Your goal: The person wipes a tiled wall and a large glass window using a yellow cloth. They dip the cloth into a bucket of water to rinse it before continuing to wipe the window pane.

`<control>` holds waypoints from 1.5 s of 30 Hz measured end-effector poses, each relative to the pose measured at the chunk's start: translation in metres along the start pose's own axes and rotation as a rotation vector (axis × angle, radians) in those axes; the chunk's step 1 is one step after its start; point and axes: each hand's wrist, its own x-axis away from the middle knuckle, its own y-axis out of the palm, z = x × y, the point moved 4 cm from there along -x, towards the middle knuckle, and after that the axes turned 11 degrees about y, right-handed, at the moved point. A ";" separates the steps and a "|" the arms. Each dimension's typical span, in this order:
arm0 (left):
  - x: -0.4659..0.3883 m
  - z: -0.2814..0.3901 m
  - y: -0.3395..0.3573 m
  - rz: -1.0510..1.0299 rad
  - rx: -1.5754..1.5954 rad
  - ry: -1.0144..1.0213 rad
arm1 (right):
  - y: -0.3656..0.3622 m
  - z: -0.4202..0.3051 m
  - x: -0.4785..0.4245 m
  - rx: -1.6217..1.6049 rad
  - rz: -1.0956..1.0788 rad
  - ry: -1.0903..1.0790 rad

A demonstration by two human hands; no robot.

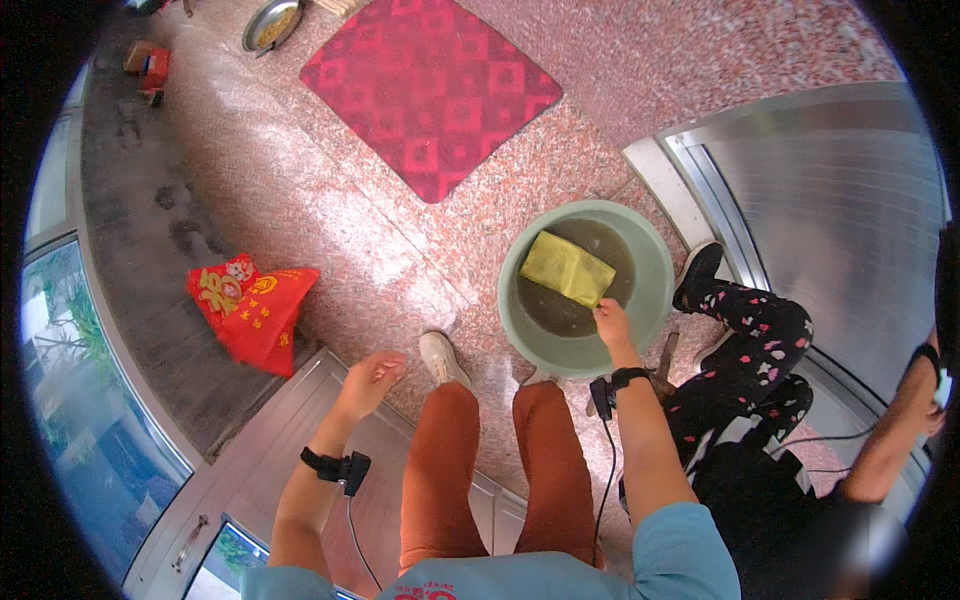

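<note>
A round pale green plastic basin (660,292) stands on the floor in front of me, a little to the right, with murky water in it. In the basin, at the water's surface, lies a folded yellow cloth (566,268). My right hand (613,324) reaches over the near rim and pinches the cloth's lower right corner between the fingers. My left hand (373,381) hangs in the air left of the basin, fingers loosely bent and apart, holding nothing. Both of my wrists bear black straps with small cabled devices.
A person in black flowered trousers (757,337) sits close at the right beside a metal door (832,172). A red patterned mat (442,97) lies beyond the basin. At the left are a red plastic bag (259,315) and a dark ledge (142,195). Farther off stands a metal pan (289,37).
</note>
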 end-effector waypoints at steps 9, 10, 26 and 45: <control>-0.041 -0.060 -0.011 0.016 -0.031 -0.045 | 0.069 -0.050 -0.070 0.295 -0.158 -0.055; -0.047 -0.066 -0.011 0.016 -0.014 -0.052 | 0.080 -0.039 -0.087 0.342 -0.134 -0.049; -0.088 -0.060 0.015 -0.044 -0.076 -0.088 | 0.084 -0.003 -0.126 0.365 -0.159 0.041; -0.099 -0.041 0.035 -0.108 -0.132 0.021 | 0.071 0.058 -0.156 -0.536 0.155 0.211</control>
